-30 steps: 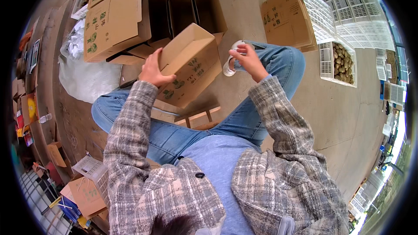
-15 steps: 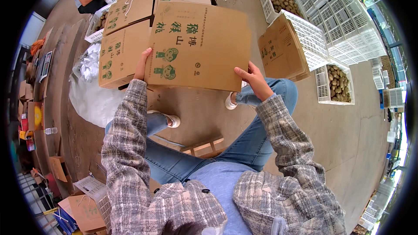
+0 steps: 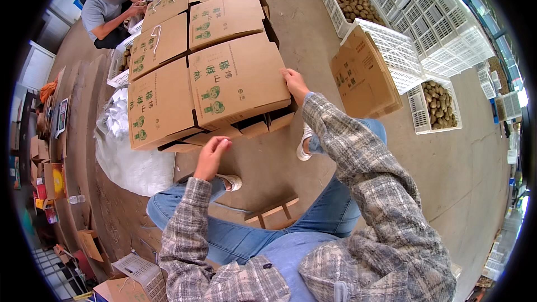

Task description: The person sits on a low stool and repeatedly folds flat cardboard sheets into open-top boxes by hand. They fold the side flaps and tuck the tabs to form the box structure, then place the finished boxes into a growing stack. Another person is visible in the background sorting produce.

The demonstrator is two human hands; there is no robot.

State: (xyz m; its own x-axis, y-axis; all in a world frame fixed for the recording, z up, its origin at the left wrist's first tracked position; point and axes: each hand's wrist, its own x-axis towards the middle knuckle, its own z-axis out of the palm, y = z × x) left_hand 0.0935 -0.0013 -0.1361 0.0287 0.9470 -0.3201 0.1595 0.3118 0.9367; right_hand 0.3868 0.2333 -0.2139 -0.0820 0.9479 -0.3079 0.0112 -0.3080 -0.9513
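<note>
A brown cardboard box (image 3: 240, 75) with green printing rests at the near right corner of a block of similar boxes. My right hand (image 3: 295, 85) grips its right edge near the front corner. Just off the box's front edge is my left hand (image 3: 211, 156), its fingers curled and nothing visible in them. Beside this box on the left stands another printed box (image 3: 159, 106), and behind it a third (image 3: 224, 22). Loose flaps (image 3: 263, 126) show below the front edge.
Flattened cartons (image 3: 363, 72) lean against white crates (image 3: 391, 50) at the right. Crates of brown round fruit (image 3: 439, 106) stand beyond. A white sack (image 3: 134, 162) lies at the left, and a wooden stool (image 3: 274, 212) between my legs. Another person (image 3: 106, 14) sits far left.
The box has gone from being held up by both hands to resting in the block. My left hand has let go and drawn back; my right hand stays at its edge.
</note>
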